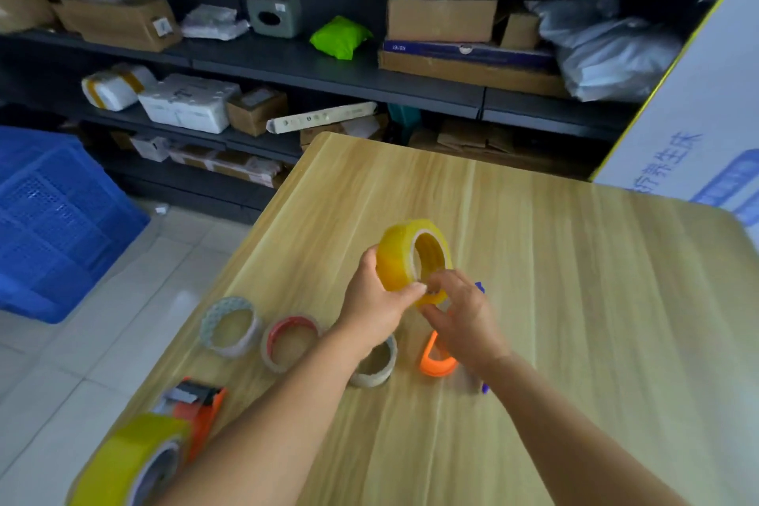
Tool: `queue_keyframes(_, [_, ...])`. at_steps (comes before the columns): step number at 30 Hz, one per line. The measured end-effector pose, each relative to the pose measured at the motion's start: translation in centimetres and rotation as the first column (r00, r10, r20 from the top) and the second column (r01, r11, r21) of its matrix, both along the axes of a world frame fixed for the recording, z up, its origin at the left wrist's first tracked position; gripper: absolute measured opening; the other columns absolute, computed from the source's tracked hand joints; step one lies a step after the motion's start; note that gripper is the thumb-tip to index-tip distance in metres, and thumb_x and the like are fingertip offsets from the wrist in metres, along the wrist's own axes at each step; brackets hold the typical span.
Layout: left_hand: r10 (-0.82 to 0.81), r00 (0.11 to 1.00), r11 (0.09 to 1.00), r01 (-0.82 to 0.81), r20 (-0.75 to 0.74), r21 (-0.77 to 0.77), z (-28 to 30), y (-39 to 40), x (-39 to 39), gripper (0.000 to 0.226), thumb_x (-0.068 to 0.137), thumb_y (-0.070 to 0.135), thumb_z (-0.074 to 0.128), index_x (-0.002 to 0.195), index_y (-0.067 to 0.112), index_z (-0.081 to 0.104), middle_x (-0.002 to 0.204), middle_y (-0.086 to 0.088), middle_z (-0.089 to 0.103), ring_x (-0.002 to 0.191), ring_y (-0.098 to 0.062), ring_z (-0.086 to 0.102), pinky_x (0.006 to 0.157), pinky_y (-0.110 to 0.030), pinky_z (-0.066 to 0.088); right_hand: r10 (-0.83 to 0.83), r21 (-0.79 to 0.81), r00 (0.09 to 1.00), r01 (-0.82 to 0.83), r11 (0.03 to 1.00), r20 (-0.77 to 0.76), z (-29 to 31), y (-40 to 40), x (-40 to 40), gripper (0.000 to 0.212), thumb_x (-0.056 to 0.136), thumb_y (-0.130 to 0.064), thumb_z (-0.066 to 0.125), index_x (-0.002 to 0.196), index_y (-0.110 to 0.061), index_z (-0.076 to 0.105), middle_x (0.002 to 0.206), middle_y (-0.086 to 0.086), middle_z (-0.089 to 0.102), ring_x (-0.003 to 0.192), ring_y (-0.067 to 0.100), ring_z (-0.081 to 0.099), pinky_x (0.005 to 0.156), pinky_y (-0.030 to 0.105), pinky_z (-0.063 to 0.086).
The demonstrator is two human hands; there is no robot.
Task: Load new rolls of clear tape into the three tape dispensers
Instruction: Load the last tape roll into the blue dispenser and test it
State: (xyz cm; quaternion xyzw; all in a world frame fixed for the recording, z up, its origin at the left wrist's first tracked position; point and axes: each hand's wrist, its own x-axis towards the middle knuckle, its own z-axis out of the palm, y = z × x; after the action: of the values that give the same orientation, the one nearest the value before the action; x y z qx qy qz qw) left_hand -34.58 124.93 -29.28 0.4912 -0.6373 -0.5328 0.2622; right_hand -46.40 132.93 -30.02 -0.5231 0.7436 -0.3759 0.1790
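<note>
The left hand (376,300) is closed around the outer band of a yellowish roll of tape (410,261), holding it upright on edge above the table (575,300), thumb toward the wearer and fingers wrapped over the far side. The right hand (464,316) sits just beside it on the near right, fingertips (431,288) pinched at the roll's lower rim, apparently picking for the loose end; whether it has hold of the tape tail is too blurred to tell. To do this well, the left hand should keep the roll steady while the right scrapes up the edge and peels off a short, straight length before threading. Directly under the right hand lies an orange dispenser (437,359), partly hidden, with something blue (480,288) showing past the knuckles. Below the left wrist rests a used-up core (376,366); further left are a red-rimmed core (289,341) and a patterned one (232,325). Nearer the wearer, by the left forearm, another orange dispenser (197,407) already carries a full yellowish roll (131,460).
</note>
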Motion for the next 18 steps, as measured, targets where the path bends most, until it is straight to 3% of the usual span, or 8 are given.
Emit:
queue_keyframes(3, [-0.021,0.998,0.993,0.028,0.063,-0.118,-0.1,1.5,-0.4,0.083,0.069,0.025,0.080,0.138,0.029,0.034,0.118,0.009,0.059,0.104,-0.012,0.059,0.090,-0.028,0.047,-0.082,0.065,0.929,0.062,0.996,0.362,1.3,1.1,-0.4,0.036,0.081,-0.003,0.062,0.110,-0.022,0.064,0.104,-0.013,0.067,0.081,-0.007,0.059,0.082,0.025,0.045])
queue_keyframes(5, [-0.031,0.998,0.987,0.038,0.049,-0.158,-0.1,2.6,-0.5,0.077,0.068,0.028,0.082,0.131,0.034,0.039,0.105,0.013,0.065,0.090,-0.006,0.063,0.075,-0.018,0.047,-0.085,0.019,0.794,0.093,0.995,0.602,2.3,1.4,-0.7,0.036,0.086,-0.003,0.056,0.116,-0.020,0.064,0.108,-0.007,0.071,0.093,0.003,0.064,0.087,0.028,0.049])
queue_keyframes(7, [-0.035,0.999,0.982,0.040,0.032,-0.187,0.1,3.6,-0.5,0.071,0.064,0.036,0.081,0.124,0.035,0.042,0.090,0.018,0.065,0.076,0.005,0.061,0.061,-0.009,0.042,-0.080,-0.005,0.693,0.120,0.993,0.717,3.4,1.6,-0.8,0.025,0.089,-0.010,0.056,0.110,-0.016,0.069,0.103,0.002,0.073,0.087,0.012,0.066,0.083,0.029,0.049])
queue_keyframes(9, [-0.038,0.999,0.975,0.041,0.018,-0.218,0.3,4.3,-0.6,0.070,0.057,0.044,0.075,0.119,0.034,0.042,0.084,0.020,0.063,0.071,0.011,0.059,0.058,-0.007,0.040,-0.113,0.010,0.584,0.177,0.984,0.803,4.1,1.6,-0.5,0.015,0.089,-0.014,0.060,0.097,-0.008,0.072,0.093,0.010,0.071,0.084,0.023,0.064,0.081,0.033,0.048])
queue_keyframes(12, [-0.076,0.996,0.962,0.083,0.036,-0.259,0.3,4.7,-0.8,0.069,0.063,0.028,0.081,0.119,0.030,0.040,0.087,0.017,0.060,0.070,0.008,0.058,0.057,-0.004,0.038,-0.172,0.065,0.426,0.253,0.965,0.888,4.4,1.7,-0.2,0.022,0.087,-0.008,0.064,0.101,0.009,0.062,0.090,0.022,0.063,0.083,0.029,0.057,0.082,0.038,0.047])
queue_keyframes(14, [-0.144,0.989,0.957,0.148,0.033,-0.250,0.2,4.7,-0.6,0.067,0.068,0.020,0.081,0.118,0.031,0.037,0.097,0.014,0.060,0.081,0.002,0.060,0.065,-0.006,0.041,-0.176,0.070,0.406,0.262,0.962,0.897,4.5,2.1,-0.2,0.017,0.086,-0.002,0.063,0.100,0.006,0.059,0.091,0.022,0.064,0.082,0.029,0.059,0.080,0.038,0.049])
queue_keyframes(16, [-0.200,0.978,0.957,0.184,-0.052,-0.226,0.3,4.5,-0.4,0.063,0.074,0.016,0.076,0.119,0.035,0.036,0.112,0.011,0.059,0.102,-0.006,0.059,0.083,-0.015,0.045,-0.176,0.059,0.441,0.267,0.962,0.880,4.7,2.7,-0.4,0.014,0.085,0.003,0.062,0.098,0.001,0.058,0.093,0.020,0.067,0.080,0.027,0.061,0.079,0.040,0.049])
queue_keyframes(18, [-0.204,0.972,0.960,0.175,-0.116,-0.219,0.9,4.1,-0.4,0.059,0.080,0.013,0.068,0.123,0.040,0.037,0.122,0.011,0.054,0.116,-0.007,0.053,0.093,-0.017,0.043,-0.177,0.044,0.496,0.268,0.962,0.850,4.8,3.2,-0.7,0.017,0.084,0.005,0.063,0.098,-0.003,0.058,0.092,0.015,0.070,0.076,0.024,0.064,0.075,0.036,0.051])
